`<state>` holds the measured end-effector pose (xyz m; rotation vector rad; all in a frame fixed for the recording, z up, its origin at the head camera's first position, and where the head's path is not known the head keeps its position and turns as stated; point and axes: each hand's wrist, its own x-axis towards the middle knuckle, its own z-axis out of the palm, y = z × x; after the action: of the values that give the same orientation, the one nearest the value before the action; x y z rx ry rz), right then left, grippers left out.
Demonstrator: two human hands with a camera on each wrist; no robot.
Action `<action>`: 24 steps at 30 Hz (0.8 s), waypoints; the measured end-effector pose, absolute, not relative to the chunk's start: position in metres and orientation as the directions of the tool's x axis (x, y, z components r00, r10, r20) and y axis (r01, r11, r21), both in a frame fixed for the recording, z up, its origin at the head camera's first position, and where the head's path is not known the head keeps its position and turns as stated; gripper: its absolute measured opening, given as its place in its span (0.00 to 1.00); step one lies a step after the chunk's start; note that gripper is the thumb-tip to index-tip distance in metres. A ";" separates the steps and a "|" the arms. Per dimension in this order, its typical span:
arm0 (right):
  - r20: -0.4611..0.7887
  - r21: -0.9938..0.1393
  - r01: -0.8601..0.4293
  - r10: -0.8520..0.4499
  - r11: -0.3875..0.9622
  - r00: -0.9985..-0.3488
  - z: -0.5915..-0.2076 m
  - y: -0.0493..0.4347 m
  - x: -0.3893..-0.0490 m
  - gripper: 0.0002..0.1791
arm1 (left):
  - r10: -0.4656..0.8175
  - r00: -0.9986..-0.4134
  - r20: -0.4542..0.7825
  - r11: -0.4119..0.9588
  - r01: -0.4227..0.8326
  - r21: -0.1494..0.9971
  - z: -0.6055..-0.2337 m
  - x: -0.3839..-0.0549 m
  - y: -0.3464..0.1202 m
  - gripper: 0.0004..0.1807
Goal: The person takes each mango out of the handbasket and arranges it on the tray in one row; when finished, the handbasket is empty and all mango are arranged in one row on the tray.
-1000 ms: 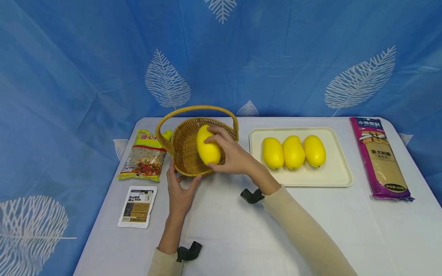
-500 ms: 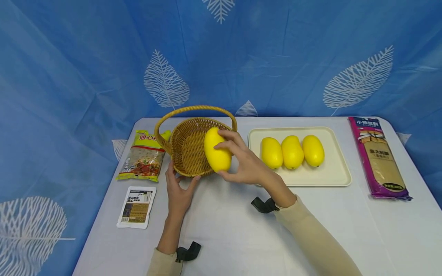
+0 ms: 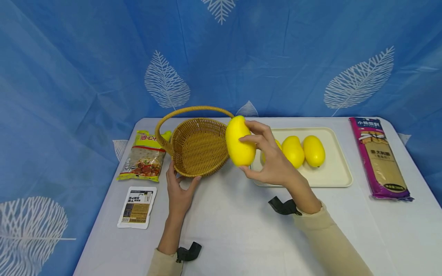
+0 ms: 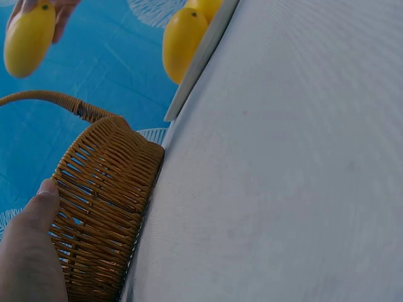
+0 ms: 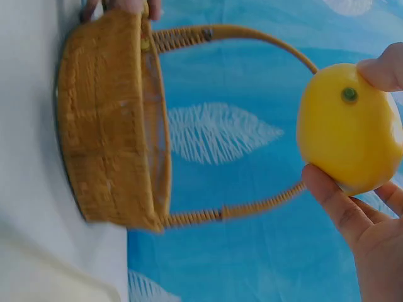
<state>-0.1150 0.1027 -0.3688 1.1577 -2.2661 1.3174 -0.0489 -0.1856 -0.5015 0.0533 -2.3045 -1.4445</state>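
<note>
My right hand (image 3: 277, 165) pinches a yellow mango (image 3: 237, 147) between thumb and fingers, held up between the basket and the tray. In the right wrist view the mango (image 5: 343, 135) shows a small green stem spot and is well above the table. My left hand (image 3: 179, 195) holds the near left rim of a brown wicker basket (image 3: 202, 153); its thumb lies on the rim in the left wrist view. The basket's inside is bare, and its arched handle (image 3: 193, 110) stands up. Two mangoes (image 3: 314, 150) show on the cream tray (image 3: 333, 178); a third is mostly hidden behind my right hand.
Left of the basket lies a yellow pasta bag (image 3: 145, 155), and below it a flat white packet (image 3: 137, 207). A purple noodle pack (image 3: 381, 159) lies at the far right. A blue leaf-print curtain (image 3: 248, 57) hangs behind the white table (image 3: 228, 230).
My right hand has lifted the mango out from over the basket and carried it right, toward the tray. My left hand has stayed at the basket rim.
</note>
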 end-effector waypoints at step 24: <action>0.525 -0.739 -0.535 -0.147 0.409 -0.838 -0.397 0.272 -0.129 0.44 | -0.272 -0.919 0.287 0.452 0.141 0.881 -0.498 -0.049 -0.184 0.54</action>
<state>-0.1291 0.2721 -0.3974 0.5850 -2.2915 1.4084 -0.0485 -0.1837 -0.4985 0.1098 -2.3195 -1.4607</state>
